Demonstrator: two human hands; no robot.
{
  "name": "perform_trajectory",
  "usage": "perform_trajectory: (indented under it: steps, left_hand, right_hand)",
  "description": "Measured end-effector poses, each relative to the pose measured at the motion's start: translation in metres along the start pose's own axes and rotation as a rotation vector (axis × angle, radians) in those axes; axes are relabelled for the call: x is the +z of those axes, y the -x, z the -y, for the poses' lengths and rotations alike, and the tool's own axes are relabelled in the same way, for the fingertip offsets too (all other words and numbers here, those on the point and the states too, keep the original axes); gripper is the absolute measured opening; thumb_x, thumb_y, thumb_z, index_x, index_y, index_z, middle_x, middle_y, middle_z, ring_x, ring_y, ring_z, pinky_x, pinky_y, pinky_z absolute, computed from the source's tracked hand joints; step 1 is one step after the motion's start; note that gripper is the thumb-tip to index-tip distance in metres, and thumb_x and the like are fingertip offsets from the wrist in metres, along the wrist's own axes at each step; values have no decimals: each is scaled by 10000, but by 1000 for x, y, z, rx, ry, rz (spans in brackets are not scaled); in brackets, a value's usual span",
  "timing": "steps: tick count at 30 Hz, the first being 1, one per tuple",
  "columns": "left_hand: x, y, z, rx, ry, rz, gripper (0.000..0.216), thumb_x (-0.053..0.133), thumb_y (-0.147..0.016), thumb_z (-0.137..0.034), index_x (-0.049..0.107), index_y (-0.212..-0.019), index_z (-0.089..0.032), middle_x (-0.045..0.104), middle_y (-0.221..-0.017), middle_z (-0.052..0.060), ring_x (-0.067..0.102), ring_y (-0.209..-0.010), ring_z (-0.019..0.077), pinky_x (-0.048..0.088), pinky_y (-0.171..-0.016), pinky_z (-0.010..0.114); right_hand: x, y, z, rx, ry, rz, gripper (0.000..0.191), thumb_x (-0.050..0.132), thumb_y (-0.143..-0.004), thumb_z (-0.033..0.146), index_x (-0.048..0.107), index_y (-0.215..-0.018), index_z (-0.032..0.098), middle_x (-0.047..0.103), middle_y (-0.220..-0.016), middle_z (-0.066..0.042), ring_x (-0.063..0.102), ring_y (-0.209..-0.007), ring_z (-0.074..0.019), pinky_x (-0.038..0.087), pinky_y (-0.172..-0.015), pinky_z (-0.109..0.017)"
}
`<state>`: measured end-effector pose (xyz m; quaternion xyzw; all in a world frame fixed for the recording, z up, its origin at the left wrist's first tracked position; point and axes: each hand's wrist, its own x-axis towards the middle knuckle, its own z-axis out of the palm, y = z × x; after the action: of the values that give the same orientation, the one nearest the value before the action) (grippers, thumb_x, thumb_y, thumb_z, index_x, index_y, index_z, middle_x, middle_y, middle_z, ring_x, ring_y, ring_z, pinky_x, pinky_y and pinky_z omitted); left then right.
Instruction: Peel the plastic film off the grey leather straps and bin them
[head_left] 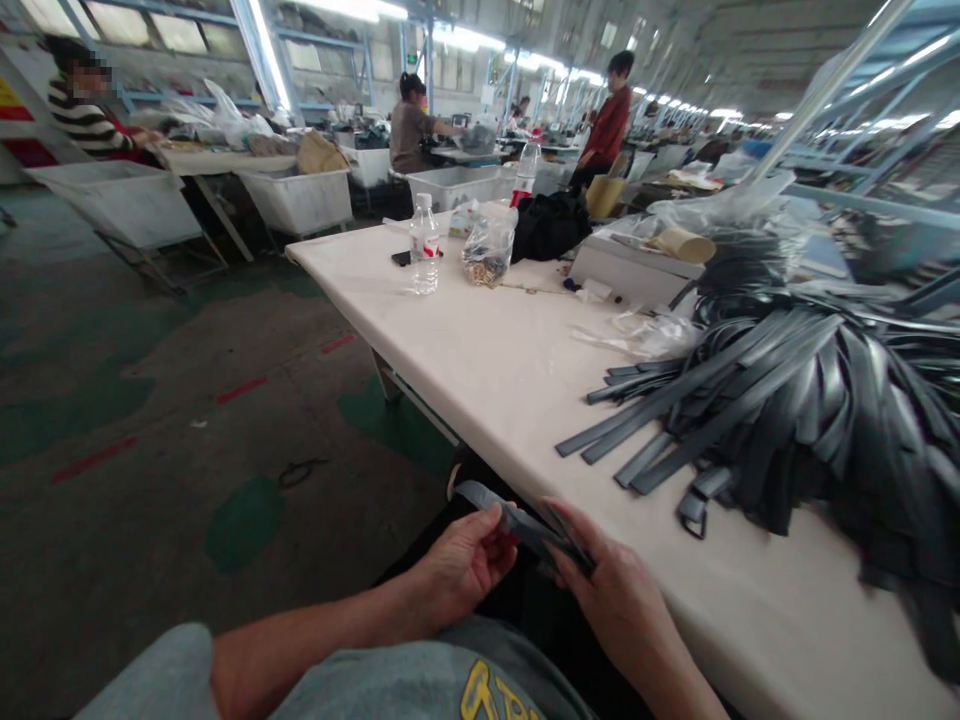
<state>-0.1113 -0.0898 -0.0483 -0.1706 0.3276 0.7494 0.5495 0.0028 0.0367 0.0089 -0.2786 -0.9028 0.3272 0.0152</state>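
A dark grey strap runs between my two hands, just off the near edge of the table. My left hand pinches it close to its free, slightly curled end. Further along, my right hand is closed around the strap, which seems doubled there; a slim dark piece rises by the fingers, too blurred to name. On the table to the right lies a big heap of similar dark straps. One of them ends in a metal ring or buckle near the table edge.
On the pale table stand a water bottle, a plastic bag of small metal parts, a red-labelled bottle and a black cloth bundle. White bins are across the aisle. Several people work or stand beyond.
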Motion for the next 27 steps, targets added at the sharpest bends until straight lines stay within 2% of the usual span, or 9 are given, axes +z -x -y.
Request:
perform_trajectory:
  steps: [2, 6, 11, 14, 16, 19, 22, 24, 27]
  left_hand:
    - [2, 3, 4, -36, -38, -2, 57, 680, -817, -159, 701, -862, -130, 735, -806, 46, 672, -731, 131, 507, -676, 230]
    - [7, 7, 8, -88, -104, 101, 73, 697, -787, -119, 708, -859, -116, 726, -808, 53, 665, -708, 124, 508, -693, 219]
    - [4, 0, -8, 13, -33, -56, 97, 626, -874, -169, 706, -857, -118, 742, -860, 61, 671, -712, 114, 511, -658, 212]
    - [2, -1, -10, -8, -39, -62, 118, 617, -885, -180, 705, -920, -110, 744, -907, 64, 679, -741, 116, 517, -661, 220]
    - [1, 0, -3, -25, -72, -38, 106, 639, -871, -193, 705, -903, -117, 742, -859, 54, 680, -740, 123, 515, -653, 222]
    - [1, 4, 10, -63, -130, 65, 51, 677, -832, -164, 702, -845, -122, 727, -777, 35, 675, -716, 124, 518, -673, 229]
    - [2, 4, 11, -67, -143, 125, 57, 658, -841, -142, 703, -860, -113, 731, -794, 39, 675, -719, 119, 525, -709, 233]
    - [3, 4, 4, -43, -130, 66, 105, 614, -882, -161, 703, -908, -112, 746, -848, 54, 685, -746, 122, 527, -691, 227]
    - [5, 5, -7, -40, -101, -30, 158, 559, -924, -175, 694, -966, -103, 758, -925, 75, 697, -768, 124, 535, -665, 222]
  right_hand:
    - [-4, 4, 2, 6, 69, -14, 515, 494, -817, 198, 513, -1322, 294, 733, -834, -6, 695, -726, -225, 503, -689, -338]
    - [0, 1, 15, -11, 115, 7, 536, 489, -783, 123, 548, -1292, 281, 751, -905, -31, 706, -841, -252, 507, -740, -350]
    - [-12, 12, 3, 25, -125, 0, 414, 416, -915, 322, 528, -1307, 255, 751, -831, -23, 711, -721, -213, 530, -716, -327]
    - [-19, 24, -9, 49, -45, -58, 426, 448, -875, 283, 543, -1290, 261, 739, -799, -19, 708, -754, -238, 524, -719, -355]
    - [-14, 25, -9, 72, 13, -105, 455, 470, -843, 233, 538, -1292, 264, 742, -852, -29, 710, -797, -260, 522, -726, -379]
    - [4, 14, 3, 75, 51, -106, 502, 489, -815, 152, 527, -1306, 250, 748, -930, -53, 714, -839, -291, 525, -745, -414]
    - [11, 5, 12, 5, -19, -90, 420, 487, -841, 133, 582, -1238, 234, 751, -958, -62, 710, -892, -295, 528, -784, -416]
    - [4, 8, 10, -87, -175, -95, 298, 475, -912, 219, 625, -1167, 250, 752, -937, -35, 710, -886, -253, 538, -795, -367]
    - [-9, 24, -3, -237, -353, -148, 265, 533, -926, 341, 634, -1162, 272, 743, -993, -16, 702, -895, -202, 544, -788, -288]
